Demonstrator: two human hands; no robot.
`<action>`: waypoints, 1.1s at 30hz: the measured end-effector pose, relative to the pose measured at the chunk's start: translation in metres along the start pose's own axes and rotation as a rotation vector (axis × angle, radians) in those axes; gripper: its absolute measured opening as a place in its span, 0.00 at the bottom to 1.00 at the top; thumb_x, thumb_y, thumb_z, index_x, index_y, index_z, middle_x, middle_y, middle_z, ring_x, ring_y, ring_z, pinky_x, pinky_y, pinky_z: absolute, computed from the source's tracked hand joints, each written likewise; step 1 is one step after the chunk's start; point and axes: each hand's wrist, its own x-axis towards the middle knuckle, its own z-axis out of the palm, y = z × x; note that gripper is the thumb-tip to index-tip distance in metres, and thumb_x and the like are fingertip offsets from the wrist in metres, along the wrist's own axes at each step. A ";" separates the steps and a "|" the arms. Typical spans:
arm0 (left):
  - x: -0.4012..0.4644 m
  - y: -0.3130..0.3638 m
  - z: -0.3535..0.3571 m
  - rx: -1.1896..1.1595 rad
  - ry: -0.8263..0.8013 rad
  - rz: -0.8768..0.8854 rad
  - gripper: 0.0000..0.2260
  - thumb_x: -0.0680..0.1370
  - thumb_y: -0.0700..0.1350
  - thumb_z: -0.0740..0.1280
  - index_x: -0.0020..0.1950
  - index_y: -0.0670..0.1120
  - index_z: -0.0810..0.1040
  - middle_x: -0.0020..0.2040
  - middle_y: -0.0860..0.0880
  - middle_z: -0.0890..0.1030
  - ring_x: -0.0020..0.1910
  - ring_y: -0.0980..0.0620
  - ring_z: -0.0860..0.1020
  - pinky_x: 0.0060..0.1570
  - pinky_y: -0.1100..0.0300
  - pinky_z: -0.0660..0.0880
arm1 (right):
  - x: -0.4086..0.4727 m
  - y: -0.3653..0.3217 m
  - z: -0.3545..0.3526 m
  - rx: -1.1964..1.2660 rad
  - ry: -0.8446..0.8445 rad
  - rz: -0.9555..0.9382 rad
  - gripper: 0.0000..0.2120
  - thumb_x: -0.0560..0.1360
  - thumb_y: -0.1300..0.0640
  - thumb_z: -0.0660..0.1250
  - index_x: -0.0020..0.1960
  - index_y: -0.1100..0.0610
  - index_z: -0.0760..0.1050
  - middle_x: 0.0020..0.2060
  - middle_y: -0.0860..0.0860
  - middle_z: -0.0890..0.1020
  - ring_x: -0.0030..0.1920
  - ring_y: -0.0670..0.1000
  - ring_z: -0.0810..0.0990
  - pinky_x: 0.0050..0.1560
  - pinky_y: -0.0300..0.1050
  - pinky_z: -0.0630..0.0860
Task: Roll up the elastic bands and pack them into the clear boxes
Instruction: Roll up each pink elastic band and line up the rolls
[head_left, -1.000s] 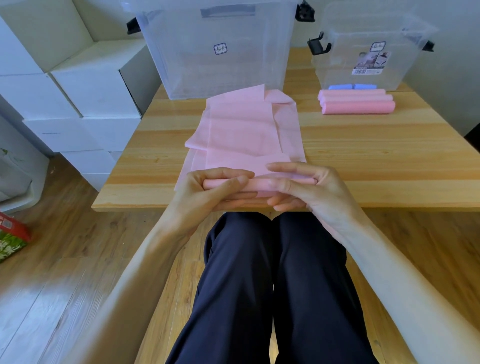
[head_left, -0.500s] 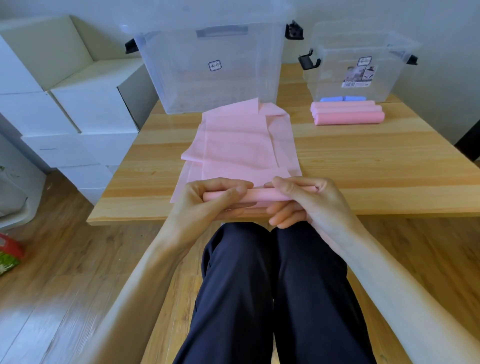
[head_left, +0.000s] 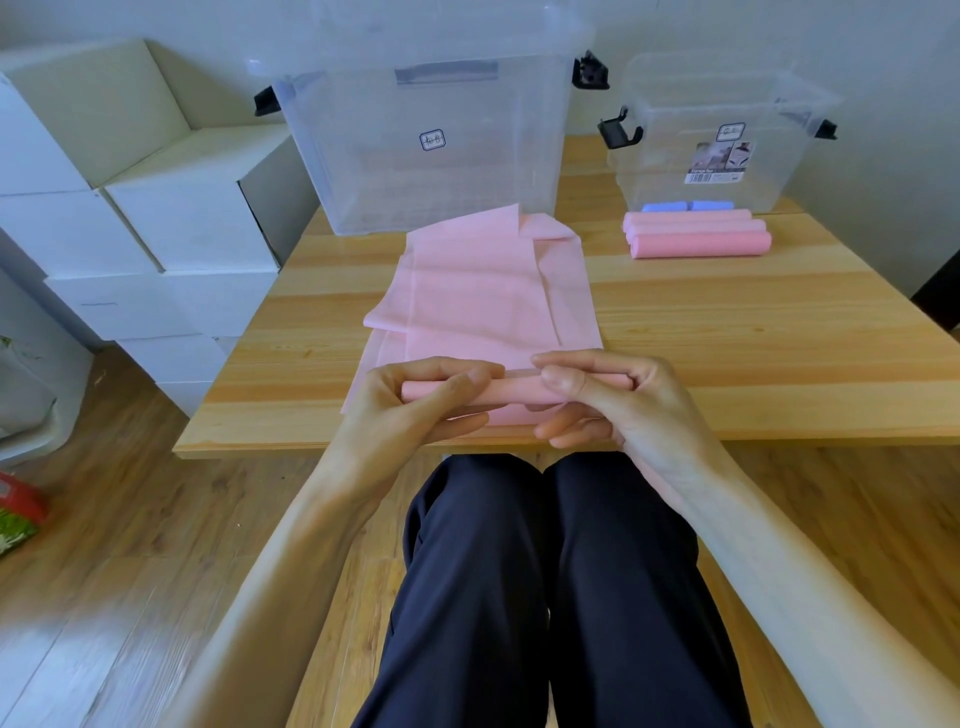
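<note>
Both the left hand (head_left: 415, 405) and the right hand (head_left: 613, 400) grip a thin, just-started roll of soft pink elastic band (head_left: 488, 291) at the wooden table's (head_left: 779, 332) near edge. Most of it is still flat. Three finished pink rolls (head_left: 696, 236) wait near the far right corner, not yet in the small clear plastic box (head_left: 717, 109) behind them.

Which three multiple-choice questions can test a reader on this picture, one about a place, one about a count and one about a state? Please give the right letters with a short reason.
1. Where do the finished pink rolls lie?
A. inside the large box
B. on the table before the small box
C. on the floor

2. How many finished pink rolls lie there?
A. one
B. three
C. six

3. What state is the pink band in?
A. fully rolled
B. rolled only at its near end
C. flat, untouched

Key:
1 B: the finished pink rolls lie on the table before the small clear box.
2 B: three lie side by side.
3 B: left hand and right hand grip the roll; the rest of the pink band lies loosely folded.
</note>
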 end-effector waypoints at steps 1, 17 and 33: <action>0.000 0.000 0.000 -0.008 0.006 0.001 0.10 0.70 0.47 0.71 0.47 0.44 0.86 0.51 0.47 0.86 0.51 0.50 0.85 0.46 0.63 0.80 | 0.000 0.000 0.000 0.000 -0.005 0.007 0.10 0.72 0.53 0.72 0.51 0.55 0.85 0.40 0.58 0.87 0.36 0.56 0.86 0.37 0.43 0.83; 0.002 0.001 -0.004 0.035 0.022 -0.011 0.11 0.70 0.48 0.71 0.50 0.46 0.85 0.47 0.46 0.87 0.47 0.49 0.86 0.45 0.63 0.81 | 0.002 0.000 0.002 -0.021 -0.034 0.013 0.12 0.69 0.55 0.74 0.51 0.56 0.85 0.42 0.58 0.87 0.37 0.55 0.86 0.37 0.43 0.83; 0.003 0.004 -0.005 0.025 -0.028 -0.001 0.09 0.72 0.46 0.70 0.48 0.43 0.84 0.51 0.49 0.86 0.51 0.50 0.85 0.46 0.62 0.81 | 0.002 -0.003 0.001 -0.020 -0.033 0.029 0.15 0.71 0.50 0.71 0.54 0.56 0.84 0.44 0.57 0.87 0.38 0.56 0.86 0.38 0.43 0.84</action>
